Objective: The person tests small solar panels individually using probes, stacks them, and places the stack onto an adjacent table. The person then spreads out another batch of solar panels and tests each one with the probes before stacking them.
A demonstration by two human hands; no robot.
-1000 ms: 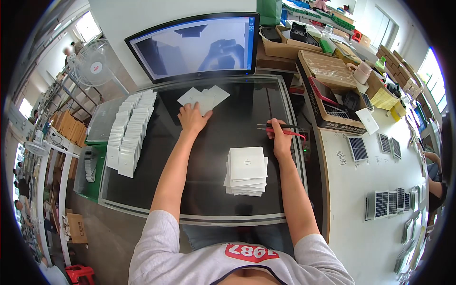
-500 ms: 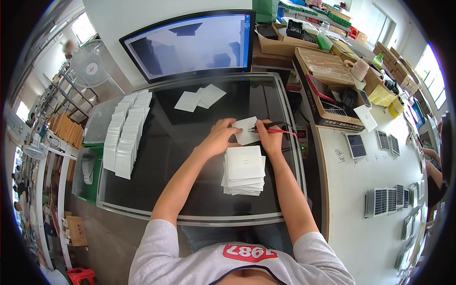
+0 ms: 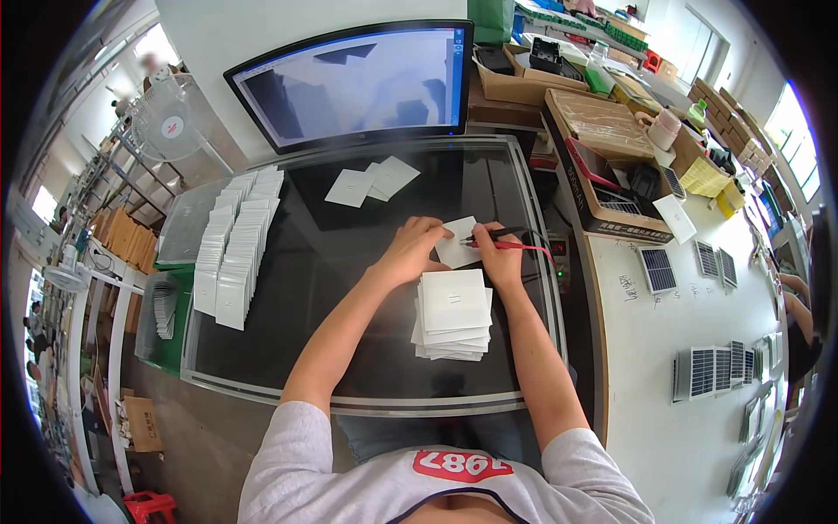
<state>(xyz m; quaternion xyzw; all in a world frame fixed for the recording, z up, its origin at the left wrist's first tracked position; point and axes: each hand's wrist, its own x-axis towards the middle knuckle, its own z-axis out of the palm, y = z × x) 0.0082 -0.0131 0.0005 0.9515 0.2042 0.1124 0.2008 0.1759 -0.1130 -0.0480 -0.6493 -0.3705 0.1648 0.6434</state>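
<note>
My left hand (image 3: 414, 248) pinches the left edge of a white square panel (image 3: 456, 251) just above the tall stack of white panels (image 3: 454, 301). In my right hand (image 3: 500, 258) are a black and a red test probe (image 3: 508, 245), their tips on or close to the middle of that panel. Beyond my hands, several loose white panels (image 3: 349, 188) lie overlapping on the dark glass tabletop (image 3: 323, 262). Two long rows of leaning white panels (image 3: 246, 249) stand at the left.
A monitor (image 3: 358, 87) stands at the back edge. At the left is a green bin (image 3: 179, 319). A cardboard box (image 3: 611, 196), a meter with red digits (image 3: 559, 249) and a white bench with small solar panels (image 3: 657, 269) are on the right.
My left hand has come from the loose panels at the back to the front right, with one panel. My right hand has brought the probes onto that panel; the last half second shows little movement.
</note>
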